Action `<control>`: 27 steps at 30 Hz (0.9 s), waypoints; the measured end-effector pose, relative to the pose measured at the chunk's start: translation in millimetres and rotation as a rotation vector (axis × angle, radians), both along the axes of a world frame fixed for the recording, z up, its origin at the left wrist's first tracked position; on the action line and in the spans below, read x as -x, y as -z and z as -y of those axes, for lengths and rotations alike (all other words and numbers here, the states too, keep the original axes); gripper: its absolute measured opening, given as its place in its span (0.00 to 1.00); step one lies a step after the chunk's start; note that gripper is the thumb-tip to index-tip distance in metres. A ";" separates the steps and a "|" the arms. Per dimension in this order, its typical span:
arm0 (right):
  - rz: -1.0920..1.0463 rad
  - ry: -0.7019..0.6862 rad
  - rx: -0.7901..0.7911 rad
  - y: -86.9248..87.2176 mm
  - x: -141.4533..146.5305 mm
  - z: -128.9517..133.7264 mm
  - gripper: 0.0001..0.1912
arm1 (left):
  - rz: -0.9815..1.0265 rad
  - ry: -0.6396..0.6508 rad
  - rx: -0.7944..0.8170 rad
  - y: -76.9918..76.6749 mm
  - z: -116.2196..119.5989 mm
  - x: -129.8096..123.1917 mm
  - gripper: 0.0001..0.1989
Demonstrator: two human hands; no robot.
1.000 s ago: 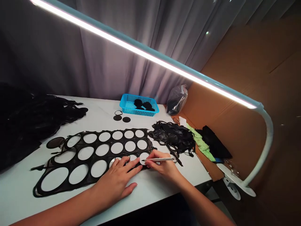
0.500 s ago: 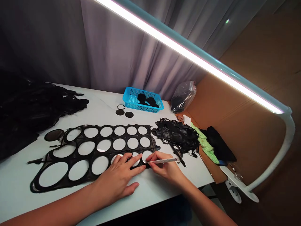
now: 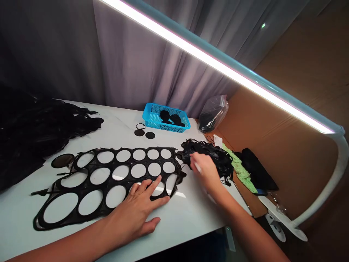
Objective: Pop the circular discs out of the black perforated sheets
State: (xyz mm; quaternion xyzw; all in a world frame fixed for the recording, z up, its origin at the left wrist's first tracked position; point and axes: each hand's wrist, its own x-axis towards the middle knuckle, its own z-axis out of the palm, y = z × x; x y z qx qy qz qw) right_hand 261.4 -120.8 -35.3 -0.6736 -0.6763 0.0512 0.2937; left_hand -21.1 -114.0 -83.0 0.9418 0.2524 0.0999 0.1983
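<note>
A black sheet (image 3: 107, 187) with rows of round holes lies flat on the white table (image 3: 174, 225). My left hand (image 3: 141, 203) rests with spread fingers on its near right part. To the right, my right hand (image 3: 205, 171) is closed around a thin white tool (image 3: 197, 167), blurred by motion, at the near edge of a pile of black scraps (image 3: 215, 154). Whether its fingertips also hold a scrap cannot be made out. Loose black discs (image 3: 150, 135) lie behind the sheet.
A blue basket (image 3: 166, 125) with black pieces stands at the back, beside a clear plastic bag (image 3: 214, 112). Black fabric (image 3: 49, 127) is heaped at the left. Green cloth (image 3: 241, 171) lies right. A lit lamp (image 3: 218, 65) crosses above; its clamp (image 3: 283, 218) is at right.
My right hand has moved away from the sheet's right end, up and right to the scrap pile. The sheet's near right corner has shifted and looks crumpled. My left hand stays in place.
</note>
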 end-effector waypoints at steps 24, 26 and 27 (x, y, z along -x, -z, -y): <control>-0.313 -0.421 0.261 13.9 30.0 -15.8 0.06 | -0.090 -0.086 -0.121 -7.3 -26.8 -20.3 0.30; -0.086 -0.480 0.163 16.9 34.6 -7.9 0.06 | -0.115 -0.104 -0.079 -12.5 -26.7 -21.2 0.30; 0.041 -0.522 0.100 18.1 36.5 -5.0 0.06 | -0.120 -0.118 -0.059 -14.8 -26.8 -21.5 0.31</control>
